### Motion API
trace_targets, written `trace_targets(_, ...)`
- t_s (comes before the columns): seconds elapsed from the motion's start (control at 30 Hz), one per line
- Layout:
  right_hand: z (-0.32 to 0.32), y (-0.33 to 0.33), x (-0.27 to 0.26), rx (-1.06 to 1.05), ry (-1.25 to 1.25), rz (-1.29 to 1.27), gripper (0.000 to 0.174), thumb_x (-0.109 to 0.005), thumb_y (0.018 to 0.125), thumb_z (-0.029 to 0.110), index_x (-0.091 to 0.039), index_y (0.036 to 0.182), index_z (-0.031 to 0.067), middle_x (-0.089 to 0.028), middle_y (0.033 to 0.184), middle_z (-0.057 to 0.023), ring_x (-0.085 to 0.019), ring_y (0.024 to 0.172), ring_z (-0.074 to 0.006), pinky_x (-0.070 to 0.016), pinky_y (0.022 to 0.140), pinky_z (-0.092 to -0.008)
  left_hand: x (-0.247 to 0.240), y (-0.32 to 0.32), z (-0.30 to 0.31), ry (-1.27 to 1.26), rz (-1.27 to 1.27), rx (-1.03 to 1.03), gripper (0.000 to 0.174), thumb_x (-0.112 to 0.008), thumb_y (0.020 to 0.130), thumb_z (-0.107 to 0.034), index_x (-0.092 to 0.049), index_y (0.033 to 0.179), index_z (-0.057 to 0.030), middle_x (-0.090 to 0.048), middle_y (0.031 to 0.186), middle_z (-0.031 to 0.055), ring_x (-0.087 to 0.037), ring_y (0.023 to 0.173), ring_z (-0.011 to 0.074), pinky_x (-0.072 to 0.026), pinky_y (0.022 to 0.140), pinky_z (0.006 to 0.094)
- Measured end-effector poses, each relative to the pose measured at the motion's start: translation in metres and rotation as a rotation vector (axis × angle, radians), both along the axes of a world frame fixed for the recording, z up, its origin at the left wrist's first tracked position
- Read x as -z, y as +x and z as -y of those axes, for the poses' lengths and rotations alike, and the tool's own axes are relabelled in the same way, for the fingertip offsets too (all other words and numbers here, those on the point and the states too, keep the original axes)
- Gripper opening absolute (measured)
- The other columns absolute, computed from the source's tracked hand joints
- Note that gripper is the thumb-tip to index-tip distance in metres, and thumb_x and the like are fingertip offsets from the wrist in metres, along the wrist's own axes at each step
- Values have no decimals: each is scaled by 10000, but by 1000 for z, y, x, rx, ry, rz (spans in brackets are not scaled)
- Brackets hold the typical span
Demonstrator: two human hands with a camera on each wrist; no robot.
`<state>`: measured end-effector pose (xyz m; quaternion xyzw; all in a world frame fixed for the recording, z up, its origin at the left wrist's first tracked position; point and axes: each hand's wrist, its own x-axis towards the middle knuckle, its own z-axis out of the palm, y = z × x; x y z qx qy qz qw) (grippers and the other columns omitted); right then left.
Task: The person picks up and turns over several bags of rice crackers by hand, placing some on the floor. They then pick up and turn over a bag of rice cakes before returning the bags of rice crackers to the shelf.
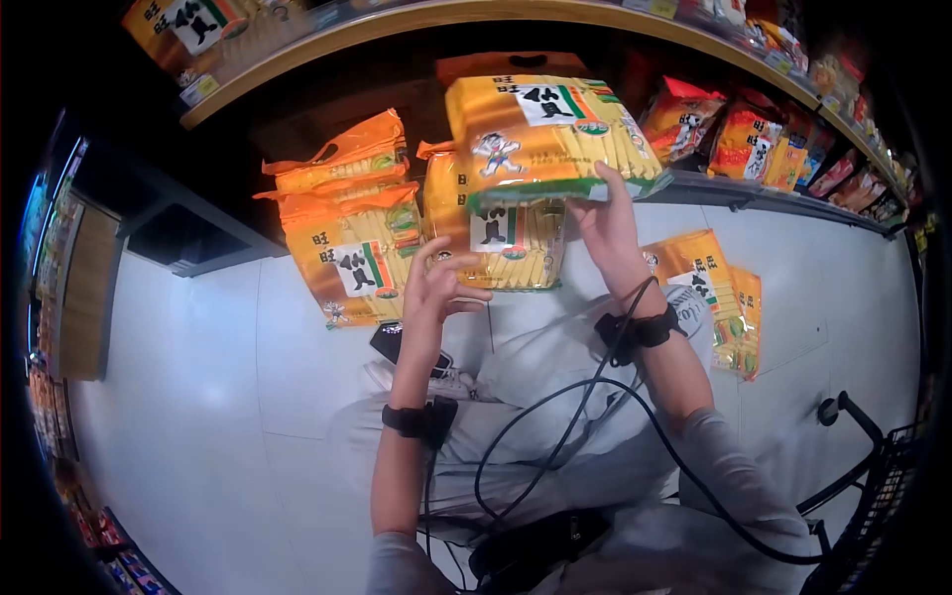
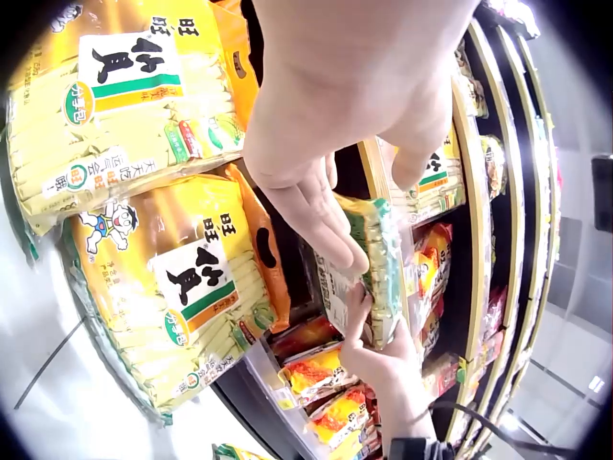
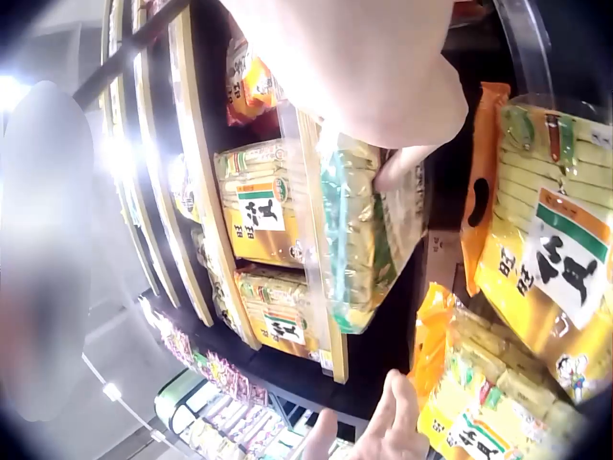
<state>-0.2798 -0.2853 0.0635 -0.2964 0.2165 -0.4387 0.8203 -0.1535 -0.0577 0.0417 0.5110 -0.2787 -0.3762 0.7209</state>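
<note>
My right hand grips an orange and yellow bag of rice crackers by its lower right edge, the thumb over the front. That bag is raised in front of the low shelf; its narrow side shows in the right wrist view. Below and left of it, my left hand has its fingers spread and loosely bent, with nothing in them. Behind the left hand, a matching bag stands upright, partly covered by the raised one. More such bags stand in a row to its left.
Two more cracker bags lie on the floor at the right. Red snack bags fill the low shelf, under a wooden shelf edge. A black cable loops between the arms. A black wire basket stands at lower right.
</note>
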Motion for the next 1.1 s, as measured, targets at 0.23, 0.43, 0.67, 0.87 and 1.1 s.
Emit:
trace_targets(0.23,73,75,18,95,-123,-202,428,-665,873,172,-500,1247,47,-602,1159,-115,-621,1018,-266,-541,862,-430,-2,4,3,50,-60,101,488,-520,951,-216,-342,1389,-97,-628,1140,145,-697,796,222,-570,684,295)
trace_targets(0.43,144,110,54,-262,56,-147,588,-564,948,431,-396,1287,-20,-509,1296,-245,-566,1135,-427,-548,934,-453,4,4,2,29,-76,178,460,-510,962,-223,-356,1376,-94,-633,1131,154,-690,808,221,-558,691,294)
trace_targets(0.67,148,102,60,-181,204,-105,395,-422,983,86,-284,1277,-140,-450,1258,-365,-582,1079,-483,-563,929,-432,3,1,1,8,-93,212,414,-500,972,-210,-382,1351,-90,-643,1095,149,-690,799,211,-555,690,294)
trace_targets(0.87,133,89,42,-239,-43,-343,467,-568,917,116,-355,1253,-129,-418,1295,-320,-541,1148,-435,-495,1022,-414,14,-2,6,140,-56,216,381,-532,964,-198,-411,1310,-93,-655,1069,132,-690,787,191,-553,674,289)
trace_targets(1.1,128,98,30,-375,-455,-743,431,-681,856,248,-515,1129,-40,-543,1005,-171,-594,919,-211,-548,830,-269,25,0,10,199,-63,211,365,-553,951,-194,-436,1282,-91,-665,1038,120,-689,754,186,-551,644,284)
